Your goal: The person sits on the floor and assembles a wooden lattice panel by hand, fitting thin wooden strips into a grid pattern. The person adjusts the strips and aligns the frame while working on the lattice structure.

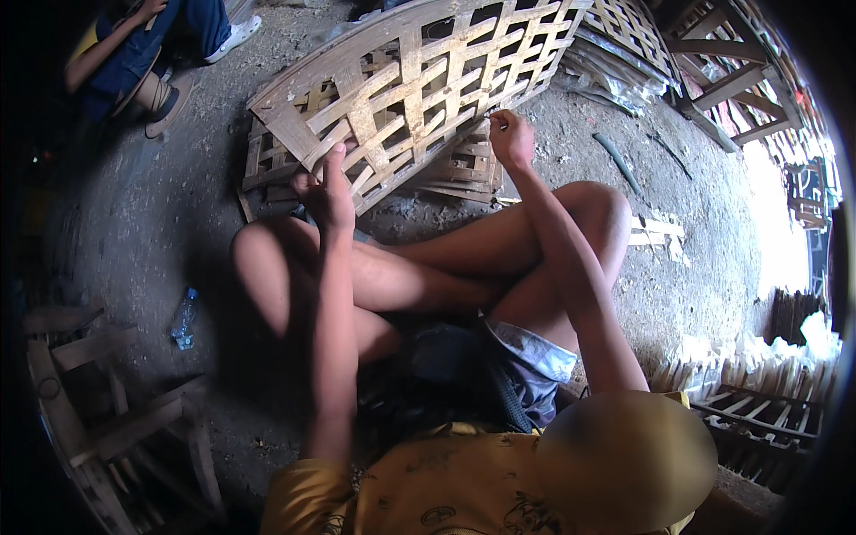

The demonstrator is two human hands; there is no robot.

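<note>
Yellow shirt [428, 477]; woven-slat panel [410, 80], likely light, your left hand [330, 196] pinching its rim [290, 134], best hold; right hand [512, 143] curled, grasp unclear.

With the crossed legs [419, 283] taken as the clock's centre, the panel [419, 98] is held at 12 o'clock, its near left corner gripped by the left hand [332, 192]. The right hand [511, 140] is placed at its near edge, toward 1 o'clock; whether contact is made cannot be told. Beneath the panel, slats [473, 169] are piled on the floor [116, 232]. Another person [143, 53] is seated at 10 o'clock. The bottle [185, 318] is found at 9, well apart from the panel, with a wooden frame [125, 439] beyond it at 8. A stick [615, 163] is seen at 2, offcuts [655, 230] at 3, and a rack [758, 412] at 4.
</note>
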